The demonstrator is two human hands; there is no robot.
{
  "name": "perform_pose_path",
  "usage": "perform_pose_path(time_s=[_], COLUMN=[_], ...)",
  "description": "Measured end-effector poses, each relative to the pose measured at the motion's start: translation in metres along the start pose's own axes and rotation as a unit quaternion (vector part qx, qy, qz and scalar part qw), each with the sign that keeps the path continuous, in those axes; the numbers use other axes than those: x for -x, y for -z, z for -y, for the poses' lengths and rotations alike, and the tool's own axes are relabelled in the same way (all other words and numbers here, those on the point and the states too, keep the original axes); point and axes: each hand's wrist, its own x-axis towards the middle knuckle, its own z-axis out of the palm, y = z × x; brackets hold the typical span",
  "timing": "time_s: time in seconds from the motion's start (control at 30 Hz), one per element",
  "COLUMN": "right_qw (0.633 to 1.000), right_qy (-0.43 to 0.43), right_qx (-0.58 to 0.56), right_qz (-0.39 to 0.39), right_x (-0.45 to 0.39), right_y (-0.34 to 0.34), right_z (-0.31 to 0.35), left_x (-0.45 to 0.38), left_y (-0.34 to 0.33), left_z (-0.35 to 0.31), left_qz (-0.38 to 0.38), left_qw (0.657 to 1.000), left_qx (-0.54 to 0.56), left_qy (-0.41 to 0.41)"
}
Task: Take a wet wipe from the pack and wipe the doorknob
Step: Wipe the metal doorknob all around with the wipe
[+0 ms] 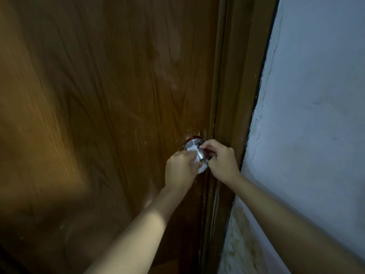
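A round silver doorknob (195, 148) sticks out of the brown wooden door near its right edge. My left hand (180, 170) presses a white wet wipe (197, 162) against the knob's left and lower side, with the wipe bunched under its fingers. My right hand (222, 160) grips the knob from the right, its fingertips on the rim. The knob's lower half is mostly hidden by the wipe and both hands. No wipe pack is in view.
The wooden door (98, 115) fills the left and middle. Its brown frame (233, 95) runs down beside the knob. A pale, rough plastered wall (316, 115) stands to the right of the frame.
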Motion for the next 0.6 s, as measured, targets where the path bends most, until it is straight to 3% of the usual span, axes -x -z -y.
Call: perform_pose_path(time_s=[0.17,0.37,0.43,0.5,0.6], right_qw=[1.000,1.000,1.000,1.000,0.999], right_qy=[-0.006,-0.006,-0.009,-0.013,-0.026], right_qx=[0.008,0.007,0.007,0.009,0.009], right_qz=[-0.016,-0.026,-0.020,-0.019,-0.018], right_x=[0.000,0.001,0.002,0.001,0.001], right_y=[-0.002,-0.003,-0.004,-0.004,-0.004], right_z=[0.000,0.001,0.001,0.000,0.002], left_x=[0.004,0.006,0.008,0.007,0.005], left_y=[-0.004,-0.008,-0.009,-0.011,-0.014], left_z=[0.006,0.006,0.006,0.009,0.012], left_qz=[-0.018,-0.005,-0.017,-0.014,0.050], left_qw=[0.972,0.998,0.992,0.964,0.871], left_qx=[0.162,0.046,0.095,0.208,0.371], left_qy=[0.168,0.044,0.075,0.168,0.319])
